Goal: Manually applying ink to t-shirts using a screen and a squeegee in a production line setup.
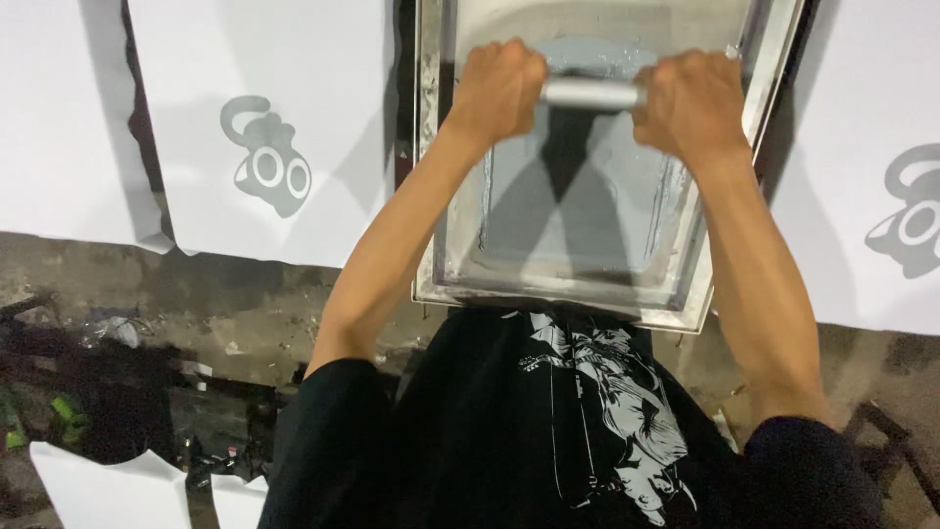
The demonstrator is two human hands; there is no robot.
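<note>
Black printed T-shirt (578, 431) nearest; beyond it, left hand (497, 90) and right hand (691, 103), fingers clenched tight, grip the squeegee handle (591, 93) at the screen-printing frame (427, 176)'s far edge.

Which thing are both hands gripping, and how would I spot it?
Find the metal-framed screen at top centre, between the white sheets. Across its far end runs a squeegee handle, gripped by the left hand and right hand. It is the only round grey bar there.

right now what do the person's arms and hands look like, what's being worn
Both arms are bare from hand to upper arm. The left hand and right hand wear no gloves, rings or watch. Short black sleeves cover the shoulders, part of a black t-shirt with a pale grey graphic print.
</note>
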